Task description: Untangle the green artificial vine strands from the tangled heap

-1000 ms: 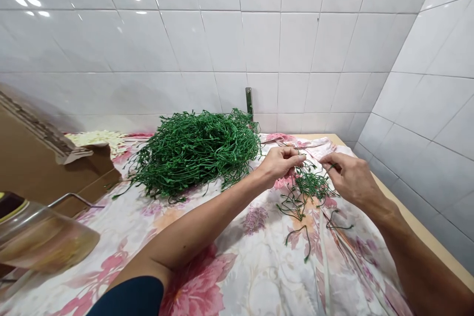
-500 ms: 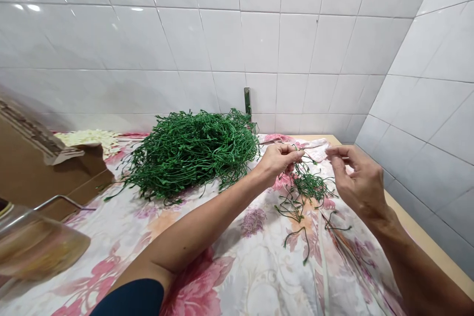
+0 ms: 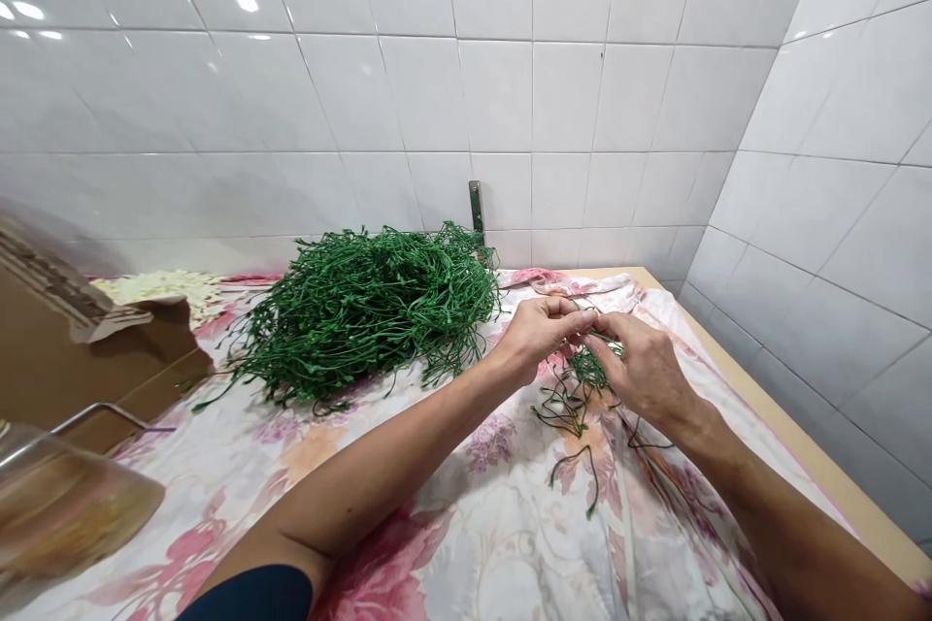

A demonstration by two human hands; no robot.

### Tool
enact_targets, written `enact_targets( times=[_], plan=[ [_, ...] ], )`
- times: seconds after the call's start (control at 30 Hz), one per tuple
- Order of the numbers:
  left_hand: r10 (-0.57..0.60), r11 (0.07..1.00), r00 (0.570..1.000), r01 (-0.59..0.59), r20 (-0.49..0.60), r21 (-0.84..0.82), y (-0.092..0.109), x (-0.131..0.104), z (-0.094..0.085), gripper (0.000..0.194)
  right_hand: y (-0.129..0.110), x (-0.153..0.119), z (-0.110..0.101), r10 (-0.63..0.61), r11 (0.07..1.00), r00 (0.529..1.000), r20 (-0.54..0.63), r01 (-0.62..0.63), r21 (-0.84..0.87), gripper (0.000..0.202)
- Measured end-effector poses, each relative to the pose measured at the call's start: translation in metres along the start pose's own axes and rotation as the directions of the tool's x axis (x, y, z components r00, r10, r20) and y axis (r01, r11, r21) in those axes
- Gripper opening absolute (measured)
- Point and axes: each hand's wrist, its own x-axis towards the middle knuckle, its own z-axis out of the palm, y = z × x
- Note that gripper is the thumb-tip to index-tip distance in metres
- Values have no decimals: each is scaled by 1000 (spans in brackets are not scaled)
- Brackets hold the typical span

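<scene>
Head view: fingers [image 3: 581,319] meet by stems [image 3: 587,369], near table edge [image 3: 764,410].

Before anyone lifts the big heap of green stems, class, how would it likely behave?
The heap of green stems would probably bend and sag, since its thin stems curve loosely. It is likely light for its bulk, being a loose tangle. Grabbing one part may drag neighbours along, because the stems cross one another.
</scene>
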Motion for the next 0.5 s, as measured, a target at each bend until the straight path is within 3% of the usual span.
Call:
enact_targets(
  times=[0.1,0.23,0.37,0.5],
  plan=[
    [120,984,991,-112,-57,137,-3,-1,1,32,-1,-1,0,6,998,1000,11,-5,-60,11],
    [273,931,958,-239,-92,274,-9,0,1,27,-3,-1,-1,-31,977,998,53,41,-208,24],
    [276,906,955,-220,-110,362,-17,5,-4,27,-8,-1,2,-132,906,987,87,156,-393,28],
    [279,850,954,-193,-107,491,-25,7,-6,25,-9,-2,9,-227,841,954,196,294,-455,21]
  ],
)
